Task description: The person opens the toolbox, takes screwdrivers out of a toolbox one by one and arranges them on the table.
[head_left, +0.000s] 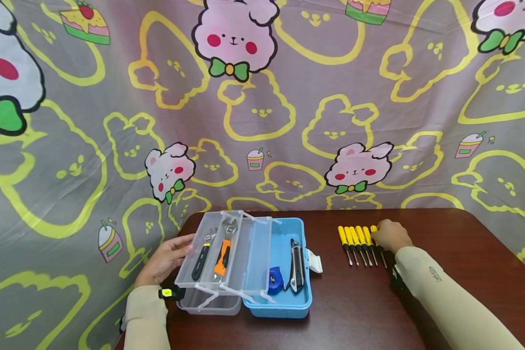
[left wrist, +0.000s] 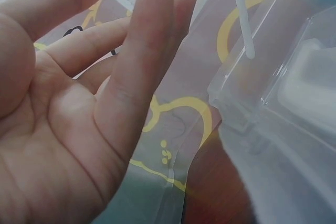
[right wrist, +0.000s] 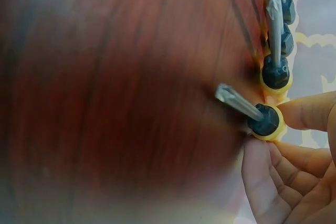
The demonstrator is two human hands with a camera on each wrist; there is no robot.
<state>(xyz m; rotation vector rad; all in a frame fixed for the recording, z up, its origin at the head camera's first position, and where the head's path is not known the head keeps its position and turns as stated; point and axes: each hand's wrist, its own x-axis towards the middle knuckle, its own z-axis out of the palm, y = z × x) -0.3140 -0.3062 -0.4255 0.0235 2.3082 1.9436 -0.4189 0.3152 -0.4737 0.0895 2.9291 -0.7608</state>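
On the right of the table, my right hand (head_left: 391, 236) pinches the yellow handle of the end screwdriver (right wrist: 265, 121) between thumb and fingers. Its metal tip points away from the row in the right wrist view. Several more yellow-and-black screwdrivers (head_left: 352, 238) lie side by side to its left. My left hand (head_left: 168, 257) touches the left edge of a clear tray (head_left: 253, 253) on the opened blue toolbox (head_left: 277, 311), its fingers mostly straight in the left wrist view. An orange-handled adjustable wrench (head_left: 223, 257) and a black-handled wrench (head_left: 201, 262) rest in the tray.
Inside the blue box lie a utility knife (head_left: 295, 265) and a blue tape measure (head_left: 275, 280). A white latch (head_left: 315, 261) sticks out on its right side. The clear lid (head_left: 218, 306) lies folded out left. A patterned curtain (head_left: 288, 121) hangs behind the brown table (head_left: 345, 306).
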